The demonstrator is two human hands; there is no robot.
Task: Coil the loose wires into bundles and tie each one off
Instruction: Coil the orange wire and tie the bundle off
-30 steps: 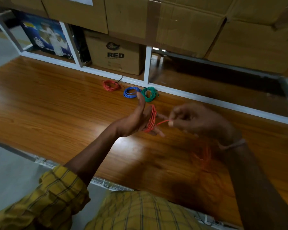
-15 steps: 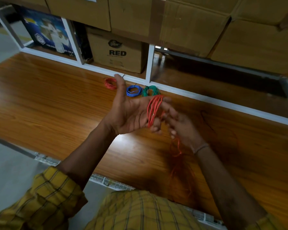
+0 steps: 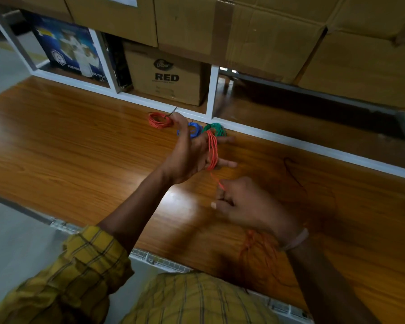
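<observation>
My left hand (image 3: pixel 192 155) is held up over the wooden table (image 3: pixel 68 148), fingers spread, with several loops of red wire (image 3: pixel 212 150) wound around them. My right hand (image 3: pixel 248 206) is below and to the right, pinching the running strand of that same red wire. The loose rest of the red wire (image 3: pixel 255 246) trails blurred under my right wrist. Three coiled bundles lie at the back of the table: a red bundle (image 3: pixel 159 119), a blue bundle (image 3: pixel 195 130) partly behind my left thumb, and a green bundle (image 3: pixel 216 128).
A white shelf frame (image 3: pixel 209 92) runs along the table's back edge. A cardboard box marked RED (image 3: pixel 166 78) and a blue printed box (image 3: pixel 68 52) stand in it. Large cardboard boxes (image 3: pixel 243 26) are stacked above. A thin dark wire (image 3: pixel 297 174) lies to the right.
My right hand has drawn down and away from my left hand, pulling the red strand taut below the loops. My left hand has moved slightly towards the back.
</observation>
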